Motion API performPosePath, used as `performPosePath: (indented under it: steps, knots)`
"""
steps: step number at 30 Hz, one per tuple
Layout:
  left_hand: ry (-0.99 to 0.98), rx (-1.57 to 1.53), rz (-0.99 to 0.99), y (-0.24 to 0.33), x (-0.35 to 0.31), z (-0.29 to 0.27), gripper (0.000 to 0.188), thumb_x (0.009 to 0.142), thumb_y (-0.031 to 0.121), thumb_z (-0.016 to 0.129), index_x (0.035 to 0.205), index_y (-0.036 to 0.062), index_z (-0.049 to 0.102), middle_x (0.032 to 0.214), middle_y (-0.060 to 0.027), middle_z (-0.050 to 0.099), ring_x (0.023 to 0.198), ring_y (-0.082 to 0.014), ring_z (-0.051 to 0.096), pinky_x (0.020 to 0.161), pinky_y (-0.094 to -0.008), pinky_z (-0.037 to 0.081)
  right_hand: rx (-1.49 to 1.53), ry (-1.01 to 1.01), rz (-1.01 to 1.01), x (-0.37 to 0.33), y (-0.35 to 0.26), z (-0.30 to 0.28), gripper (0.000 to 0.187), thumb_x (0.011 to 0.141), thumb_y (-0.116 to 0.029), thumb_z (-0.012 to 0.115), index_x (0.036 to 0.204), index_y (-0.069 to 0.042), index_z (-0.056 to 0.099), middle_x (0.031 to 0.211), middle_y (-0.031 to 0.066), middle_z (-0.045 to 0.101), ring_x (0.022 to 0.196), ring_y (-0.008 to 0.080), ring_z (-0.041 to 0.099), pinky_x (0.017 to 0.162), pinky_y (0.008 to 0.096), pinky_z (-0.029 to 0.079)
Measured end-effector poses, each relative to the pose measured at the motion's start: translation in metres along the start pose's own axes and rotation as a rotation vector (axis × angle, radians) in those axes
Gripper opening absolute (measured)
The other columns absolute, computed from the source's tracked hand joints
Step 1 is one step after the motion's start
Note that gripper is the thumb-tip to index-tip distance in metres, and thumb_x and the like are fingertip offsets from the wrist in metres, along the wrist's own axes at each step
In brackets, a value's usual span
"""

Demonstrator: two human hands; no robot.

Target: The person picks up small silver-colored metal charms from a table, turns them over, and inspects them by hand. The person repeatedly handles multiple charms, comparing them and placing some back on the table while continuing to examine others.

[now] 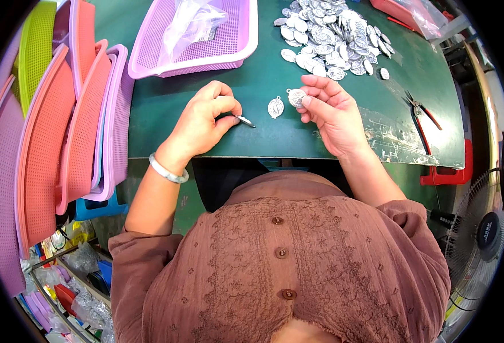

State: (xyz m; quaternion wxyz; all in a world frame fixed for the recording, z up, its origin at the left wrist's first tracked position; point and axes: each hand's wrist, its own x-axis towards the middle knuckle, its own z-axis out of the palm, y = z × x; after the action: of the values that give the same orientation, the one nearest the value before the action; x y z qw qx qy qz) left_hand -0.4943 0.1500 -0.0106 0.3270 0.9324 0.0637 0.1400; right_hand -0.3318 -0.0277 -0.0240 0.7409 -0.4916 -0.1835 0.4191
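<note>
My right hand [332,111] pinches a silver oval medal [296,98] with a small loop at its top, between thumb and fingers. On the green table, just left of that hand, lies another silver medal [275,107] with a raised design. My left hand [209,117] is closed around a thin metal piece [245,121]; only its silver and dark end sticks out, so its kind cannot be made out. A big heap of silver medals [332,37] lies beyond my right hand, with a single medal [385,74] apart at its right side.
A purple mesh basket [206,67] holding clear plastic bags stands at the back left. Stacked colored baskets [46,143] crowd the left side. Red-handled pliers [420,123] lie at the table's right. A pink tray [398,14] sits far right; a fan [486,234] stands lower right.
</note>
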Motion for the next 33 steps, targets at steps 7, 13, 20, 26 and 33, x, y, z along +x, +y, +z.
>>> performPosePath:
  steps: [7, 13, 20, 26, 33]
  knots:
    - [0.069, 0.127, 0.097, -0.012, -0.005, 0.000, 0.038, 0.068, -0.014, 0.049, 0.099, 0.0046, 0.060, 0.092, -0.0098, 0.050, 0.082, -0.0242, 0.051, 0.072, -0.0291, 0.043, -0.032, -0.003, -0.012, -0.008, -0.001, 0.004, 0.031, 0.079, 0.001, 0.057, 0.110, 0.003, 0.049, 0.091, 0.0083, 0.059, 0.072, 0.0107, 0.056, 0.057, 0.0206, 0.045]
    - [0.286, -0.074, -0.206, -0.019, -0.018, 0.009, 0.030, 0.077, -0.010, 0.044, 0.101, 0.0004, 0.057, 0.090, -0.0087, 0.053, 0.077, -0.0158, 0.054, 0.069, -0.0242, 0.045, -0.042, -0.028, 0.003, -0.013, -0.001, 0.010, 0.032, 0.079, 0.001, 0.057, 0.110, 0.003, 0.048, 0.091, 0.0086, 0.058, 0.072, 0.0117, 0.057, 0.058, 0.0216, 0.046]
    - [0.307, 0.128, -0.186, -0.019, -0.022, 0.013, 0.025, 0.074, -0.004, 0.054, 0.098, 0.0008, 0.059, 0.087, -0.0100, 0.053, 0.079, -0.0204, 0.054, 0.067, -0.0276, 0.045, -0.063, -0.026, -0.002, -0.018, 0.001, 0.013, 0.032, 0.079, 0.001, 0.058, 0.110, 0.003, 0.048, 0.092, 0.0095, 0.058, 0.073, 0.0125, 0.056, 0.059, 0.0225, 0.047]
    - [0.194, 0.239, -0.142, -0.010, -0.024, 0.011, 0.029, 0.072, 0.000, 0.059, 0.101, 0.0025, 0.058, 0.090, -0.0093, 0.052, 0.082, -0.0238, 0.053, 0.069, -0.0305, 0.044, -0.063, -0.042, 0.011, -0.019, 0.005, 0.011, 0.031, 0.079, 0.002, 0.058, 0.109, 0.003, 0.049, 0.092, 0.0092, 0.058, 0.073, 0.0127, 0.056, 0.060, 0.0234, 0.047]
    - [0.310, -0.153, -0.348, 0.001, -0.035, 0.010, 0.029, 0.076, 0.005, 0.061, 0.104, 0.0017, 0.056, 0.090, -0.0056, 0.056, 0.078, -0.0130, 0.055, 0.065, -0.0235, 0.044, -0.154, -0.046, -0.007, -0.019, 0.006, 0.019, 0.031, 0.079, 0.003, 0.056, 0.110, 0.001, 0.050, 0.092, 0.0076, 0.058, 0.075, 0.0117, 0.056, 0.062, 0.0229, 0.047]
